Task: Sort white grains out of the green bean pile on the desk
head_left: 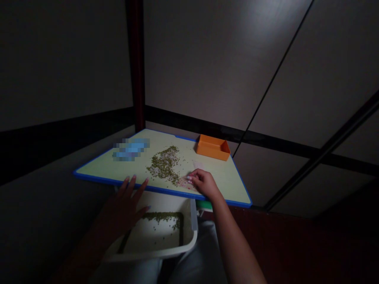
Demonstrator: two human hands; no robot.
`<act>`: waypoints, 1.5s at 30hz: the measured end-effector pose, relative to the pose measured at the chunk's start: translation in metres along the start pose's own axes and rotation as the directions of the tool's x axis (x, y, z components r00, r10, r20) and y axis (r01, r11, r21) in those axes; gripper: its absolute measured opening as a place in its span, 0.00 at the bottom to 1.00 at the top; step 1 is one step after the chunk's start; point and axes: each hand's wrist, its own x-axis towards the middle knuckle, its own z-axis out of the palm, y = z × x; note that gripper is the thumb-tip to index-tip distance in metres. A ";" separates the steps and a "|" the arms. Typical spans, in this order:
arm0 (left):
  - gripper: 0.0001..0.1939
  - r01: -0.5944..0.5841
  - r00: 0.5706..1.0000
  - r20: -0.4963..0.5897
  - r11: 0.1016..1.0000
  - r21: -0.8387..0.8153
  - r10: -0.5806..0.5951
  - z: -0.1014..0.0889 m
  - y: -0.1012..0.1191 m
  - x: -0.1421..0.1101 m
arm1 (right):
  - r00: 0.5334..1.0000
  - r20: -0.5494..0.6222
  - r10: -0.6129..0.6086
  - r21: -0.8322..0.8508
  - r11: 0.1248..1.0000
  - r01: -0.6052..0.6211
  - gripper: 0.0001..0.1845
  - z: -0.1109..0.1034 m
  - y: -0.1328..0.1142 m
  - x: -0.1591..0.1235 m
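Observation:
Small green beans (164, 163), like mung beans, lie in a loose patch on the pale, blue-edged tabletop (227, 181). At the patch's near right edge rests my right hand (204, 183), its fingers curled and drawn together; whatever may be between them is hidden. My left hand (127, 203) has its fingers spread at the table's front edge, above a white tub (177, 251). More green beans lie inside that tub, mostly along its far side and corners. A faint reddish print shows on the tabletop beside my right fingers.
An orange open box (211, 153) stands at the table's back right. On the left part lies a blue item (132, 150), blurred out. Grey wall panels (189, 63) rise behind the table, with a dark red post (139, 67) at the corner. My legs are under the tub.

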 end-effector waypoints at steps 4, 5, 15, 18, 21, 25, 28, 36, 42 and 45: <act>0.34 0.006 1.000 0.004 1.000 -0.009 -0.006 -0.001 0.000 0.000 | 1.000 0.020 0.006 0.081 0.997 -0.008 0.13 -0.001 0.001 -0.001; 0.34 0.007 1.000 0.006 1.000 -0.012 -0.007 -0.001 0.000 0.000 | 1.000 0.019 0.011 0.103 0.995 -0.013 0.13 -0.001 0.001 -0.001; 0.35 -0.015 1.000 0.002 1.000 -0.011 0.015 -0.005 0.001 0.001 | 0.995 -0.076 0.060 0.085 0.995 -0.053 0.14 -0.003 0.005 -0.002; 0.35 -0.007 1.000 0.006 1.000 -0.007 0.007 -0.006 0.002 0.001 | 0.992 -0.112 0.066 0.051 0.997 -0.060 0.14 -0.005 0.003 -0.003; 0.35 -0.009 1.000 -0.002 1.000 -0.013 0.009 -0.005 0.003 0.001 | 0.986 -0.149 0.070 0.026 0.997 -0.067 0.14 -0.007 0.002 -0.003; 0.36 0.010 1.000 -0.005 0.999 -0.031 -0.010 -0.004 0.003 -0.001 | 0.990 -0.121 0.072 0.015 0.997 -0.071 0.14 -0.006 0.002 -0.002; 0.36 0.041 0.999 0.018 0.998 -0.049 -0.040 -0.006 0.005 -0.001 | 0.994 -0.078 0.077 0.041 0.996 -0.074 0.14 -0.005 0.003 -0.002; 0.34 0.072 0.995 0.069 0.997 -0.040 -0.069 -0.010 0.007 0.001 | 0.995 -0.067 0.076 0.088 0.994 -0.070 0.14 -0.005 -0.002 -0.005; 0.35 0.071 0.994 0.084 0.995 -0.076 -0.065 -0.014 0.007 0.002 | 0.997 -0.041 0.068 0.054 0.996 -0.066 0.14 -0.004 -0.001 -0.003; 0.34 0.085 0.993 0.094 0.992 -0.092 -0.076 -0.016 0.009 0.003 | 0.998 -0.021 0.065 0.052 0.997 -0.064 0.14 -0.003 0.001 -0.003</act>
